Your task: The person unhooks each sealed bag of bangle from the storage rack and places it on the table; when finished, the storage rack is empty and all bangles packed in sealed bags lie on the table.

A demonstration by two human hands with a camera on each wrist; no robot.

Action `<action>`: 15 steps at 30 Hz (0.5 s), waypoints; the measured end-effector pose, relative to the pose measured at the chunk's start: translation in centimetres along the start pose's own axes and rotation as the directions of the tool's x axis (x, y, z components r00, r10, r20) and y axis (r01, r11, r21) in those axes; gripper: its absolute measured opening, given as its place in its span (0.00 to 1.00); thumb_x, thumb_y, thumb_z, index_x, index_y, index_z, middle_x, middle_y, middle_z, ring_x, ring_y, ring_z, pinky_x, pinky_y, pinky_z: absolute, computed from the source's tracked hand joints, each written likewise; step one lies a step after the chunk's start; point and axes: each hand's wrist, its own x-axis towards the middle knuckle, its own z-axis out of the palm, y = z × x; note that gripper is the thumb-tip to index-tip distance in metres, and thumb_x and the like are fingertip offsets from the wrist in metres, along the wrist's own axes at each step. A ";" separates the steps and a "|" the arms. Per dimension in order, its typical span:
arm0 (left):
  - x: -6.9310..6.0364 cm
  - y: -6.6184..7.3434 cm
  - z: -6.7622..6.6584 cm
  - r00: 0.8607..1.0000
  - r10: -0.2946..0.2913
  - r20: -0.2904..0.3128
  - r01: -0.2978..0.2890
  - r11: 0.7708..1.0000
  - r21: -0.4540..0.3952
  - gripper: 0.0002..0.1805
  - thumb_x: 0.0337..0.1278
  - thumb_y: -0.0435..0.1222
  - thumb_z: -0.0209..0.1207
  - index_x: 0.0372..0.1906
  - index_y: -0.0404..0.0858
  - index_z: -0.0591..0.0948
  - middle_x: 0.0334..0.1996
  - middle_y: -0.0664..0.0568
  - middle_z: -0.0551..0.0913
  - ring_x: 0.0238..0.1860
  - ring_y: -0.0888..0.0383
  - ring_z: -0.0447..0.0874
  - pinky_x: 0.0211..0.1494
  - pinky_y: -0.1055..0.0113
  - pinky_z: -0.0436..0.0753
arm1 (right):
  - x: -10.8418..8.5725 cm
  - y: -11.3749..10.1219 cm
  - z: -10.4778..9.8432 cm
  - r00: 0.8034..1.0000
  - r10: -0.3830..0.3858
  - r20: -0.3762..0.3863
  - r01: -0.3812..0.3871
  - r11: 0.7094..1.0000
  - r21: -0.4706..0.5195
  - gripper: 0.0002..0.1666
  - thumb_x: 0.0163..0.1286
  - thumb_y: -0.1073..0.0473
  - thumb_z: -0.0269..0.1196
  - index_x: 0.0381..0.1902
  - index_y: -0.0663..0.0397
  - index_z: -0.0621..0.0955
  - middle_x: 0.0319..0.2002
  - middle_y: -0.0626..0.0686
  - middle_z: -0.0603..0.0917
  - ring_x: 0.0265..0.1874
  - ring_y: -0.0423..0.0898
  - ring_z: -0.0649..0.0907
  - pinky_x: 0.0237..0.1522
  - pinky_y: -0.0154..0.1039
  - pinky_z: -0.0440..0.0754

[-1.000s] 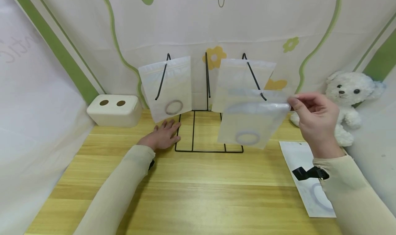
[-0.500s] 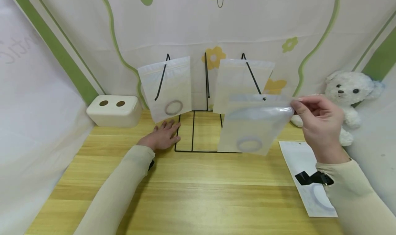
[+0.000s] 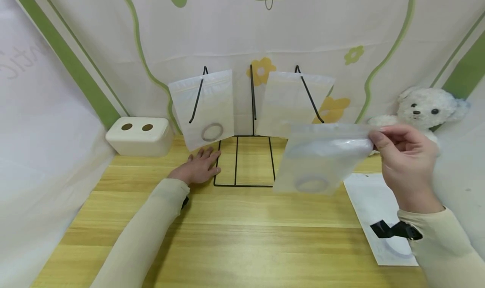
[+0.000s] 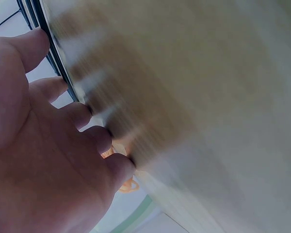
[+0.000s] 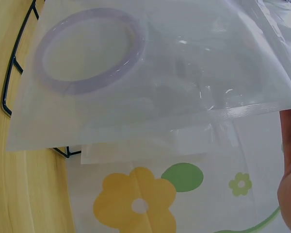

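My right hand [image 3: 407, 166] pinches the upper right corner of a translucent zip bag [image 3: 322, 157] with a pale purple ring inside. In the right wrist view the ring [image 5: 89, 51] shows through the plastic. The bag's top edge lies just below the tip of the right hook [image 3: 312, 100] of a black wire rack [image 3: 242, 186]. My left hand [image 3: 197, 166] rests flat on the table, fingers spread, at the left side of the rack's base. In the left wrist view its fingers [image 4: 99, 138] touch the wooden surface beside the black wire.
Another bag [image 3: 202, 107] with a ring hangs on the left hook, and a further bag [image 3: 291, 102] on the right hook. A white packet [image 3: 363, 195] lies on the right. Beyond are a white box [image 3: 140, 138] with two holes and a white plush bear [image 3: 424, 107].
My right hand has drawn the zip bag toward me, down and to the right, off the tip of the right hook. My left hand has stayed in place.
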 end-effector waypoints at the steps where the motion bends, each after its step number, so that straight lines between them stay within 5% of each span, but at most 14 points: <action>1: 0.0 0.1 0.0 1.000 -0.002 0.000 0.002 1.000 0.002 0.38 0.90 0.53 0.41 0.90 0.43 0.46 0.89 0.35 0.39 0.88 0.28 0.34 0.84 0.23 0.41 | -0.1 -0.2 -0.2 1.000 0.007 -0.008 -0.007 1.000 0.012 0.06 0.60 0.90 0.65 0.35 0.85 0.84 0.28 0.59 0.91 0.22 0.43 0.88 0.30 0.28 0.87; 8: 1.6 -1.7 1.0 1.000 -0.009 -0.001 0.009 1.000 -0.023 0.41 0.88 0.57 0.42 0.91 0.48 0.45 0.90 0.39 0.37 0.89 0.31 0.31 0.84 0.23 0.39 | -0.9 -0.9 -1.9 0.990 0.143 -0.007 -0.141 0.981 0.131 0.09 0.62 0.93 0.60 0.35 0.86 0.83 0.29 0.63 0.91 0.24 0.48 0.90 0.29 0.33 0.90; 12: 2.8 -3.0 2.0 1.000 -0.009 -0.008 0.009 1.000 -0.013 0.42 0.86 0.62 0.41 0.91 0.52 0.44 0.90 0.41 0.36 0.89 0.32 0.31 0.84 0.24 0.40 | -1.4 -0.3 -3.3 0.958 0.285 0.030 -0.283 0.958 -0.043 0.10 0.68 0.84 0.65 0.38 0.71 0.87 0.30 0.54 0.93 0.25 0.41 0.90 0.30 0.29 0.88; 15: 3.4 -3.7 2.4 1.000 -0.010 -0.008 0.010 1.000 -0.006 0.42 0.86 0.61 0.42 0.91 0.51 0.44 0.90 0.42 0.36 0.89 0.32 0.31 0.84 0.23 0.40 | -1.7 1.0 -4.7 0.922 0.384 0.057 -0.364 0.906 -0.215 0.10 0.71 0.77 0.68 0.39 0.60 0.90 0.30 0.46 0.92 0.25 0.35 0.88 0.30 0.26 0.87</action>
